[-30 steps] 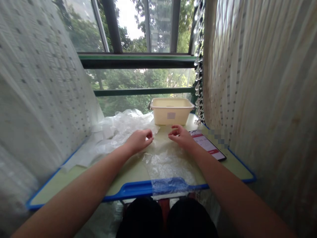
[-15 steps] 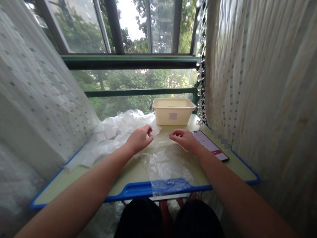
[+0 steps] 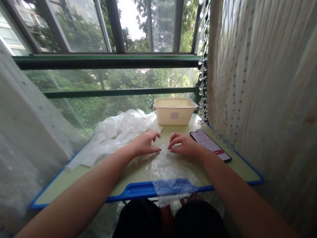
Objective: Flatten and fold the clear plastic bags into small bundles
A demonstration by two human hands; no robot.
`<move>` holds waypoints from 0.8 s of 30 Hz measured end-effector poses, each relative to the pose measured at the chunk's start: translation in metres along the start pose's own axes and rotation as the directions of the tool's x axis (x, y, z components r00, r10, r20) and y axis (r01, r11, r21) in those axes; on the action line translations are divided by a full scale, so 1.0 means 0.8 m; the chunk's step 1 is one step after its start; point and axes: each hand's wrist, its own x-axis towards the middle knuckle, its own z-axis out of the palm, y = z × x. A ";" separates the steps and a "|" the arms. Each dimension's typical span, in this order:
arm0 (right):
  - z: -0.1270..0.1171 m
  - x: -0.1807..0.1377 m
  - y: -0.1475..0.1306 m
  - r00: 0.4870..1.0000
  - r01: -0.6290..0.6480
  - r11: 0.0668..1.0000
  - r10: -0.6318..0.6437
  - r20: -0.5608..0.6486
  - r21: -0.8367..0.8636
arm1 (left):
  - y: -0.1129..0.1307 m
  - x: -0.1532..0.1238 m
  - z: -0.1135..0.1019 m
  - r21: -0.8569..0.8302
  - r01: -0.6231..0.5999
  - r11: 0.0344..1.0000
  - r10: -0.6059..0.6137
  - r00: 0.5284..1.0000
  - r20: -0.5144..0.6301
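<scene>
A clear plastic bag (image 3: 170, 168) lies flat on the green table (image 3: 74, 175), with its near end hanging over the blue front edge. My left hand (image 3: 145, 145) and my right hand (image 3: 182, 144) rest close together on the bag's far end. Both have their fingers curled down and pinching the thin film. A pile of crumpled clear plastic bags (image 3: 119, 132) sits just left of my left hand.
A cream plastic tub (image 3: 174, 110) stands at the table's far edge by the window. A phone (image 3: 210, 144) with a lit screen lies right of my right hand. Curtains hang close on both sides, and a bead string (image 3: 203, 82) hangs beside the tub.
Both hands have come nearer to me and closer together, drawing the bag's far end with them. The left curtain has swung aside, showing more window.
</scene>
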 end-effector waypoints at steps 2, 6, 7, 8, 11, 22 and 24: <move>-0.003 -0.001 -0.004 0.999 0.007 1.000 -0.007 0.047 -0.013 | -0.002 0.001 0.002 0.005 -0.029 1.000 0.029 0.999 0.034; -0.010 -0.001 -0.008 0.994 0.017 0.999 -0.021 0.107 0.031 | -0.004 0.003 0.003 0.006 -0.041 0.999 0.041 0.997 0.059; -0.010 0.000 -0.008 0.996 0.017 0.999 -0.021 0.082 0.047 | -0.004 0.003 0.003 0.007 -0.039 0.999 0.039 0.998 0.059; -0.010 0.001 -0.007 0.999 0.011 0.998 -0.014 0.042 0.056 | -0.004 0.003 0.003 0.009 -0.039 0.999 0.039 0.998 0.058; -0.004 0.004 0.000 0.995 -0.020 1.000 0.019 -0.102 -0.005 | -0.004 0.003 0.002 0.009 -0.051 0.999 0.051 0.997 0.052; 0.013 0.005 0.011 0.998 0.037 0.943 -0.055 -0.043 -0.331 | -0.007 0.002 0.001 0.053 -0.053 0.997 0.050 0.997 0.055; 0.012 0.005 0.010 0.998 0.044 0.945 -0.054 -0.020 -0.323 | -0.006 0.001 0.000 0.081 -0.050 0.995 0.047 0.998 0.047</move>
